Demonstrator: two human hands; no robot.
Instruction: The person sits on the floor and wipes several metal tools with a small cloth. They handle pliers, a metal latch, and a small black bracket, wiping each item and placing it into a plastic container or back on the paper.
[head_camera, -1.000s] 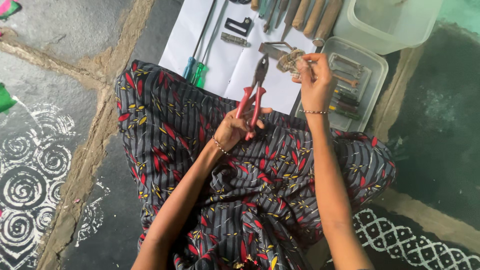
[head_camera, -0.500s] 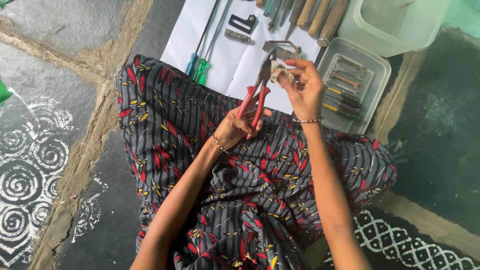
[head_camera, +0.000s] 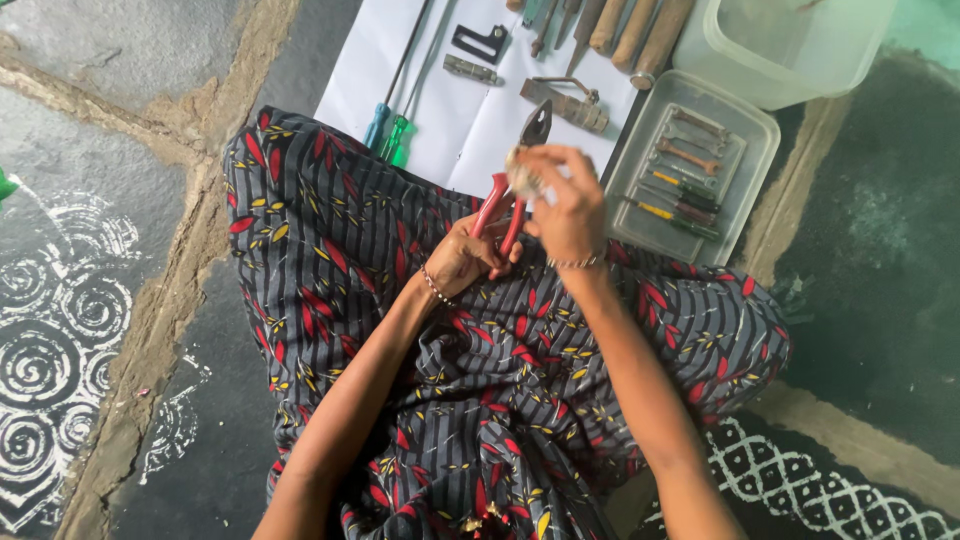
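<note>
Seated person, seen from above, lap covered by dark patterned cloth (head_camera: 520, 380) with red and yellow leaves. Floor (head_camera: 120, 150) at far left: grey stone slabs, white spiral drawings along the edge.

White sheet (head_camera: 480, 130) laid on the floor ahead of the knees. On it, left side: two long screwdrivers, one with blue handle (head_camera: 376, 126), one with green handle (head_camera: 396, 142), lying side by side, shafts pointing away. Further in: small dark bracket (head_camera: 478, 42), small metal hinge-like piece (head_camera: 471, 69), rusty metal fitting (head_camera: 566, 103).

Left hand (head_camera: 462, 255), grip clenched around the red handles of a pair of pliers (head_camera: 514, 175). Pliers held above the lap, head pointing up and away, over the sheet.

Right hand (head_camera: 560, 200) just beside the pliers, overlapping them near the pivot. Fingers pinch a small wad of pale cloth (head_camera: 518, 172) against the tool. Hand slightly blurred.

Top centre: row of wooden tool handles (head_camera: 630, 30) at the sheet's far edge. Right of the hands: clear plastic lid (head_camera: 755, 150) lying flat, holding small screwdrivers and spanners (head_camera: 685, 175). Beyond it, a clear plastic tub (head_camera: 790, 60). Far right: dark floor, white lattice pattern below.
</note>
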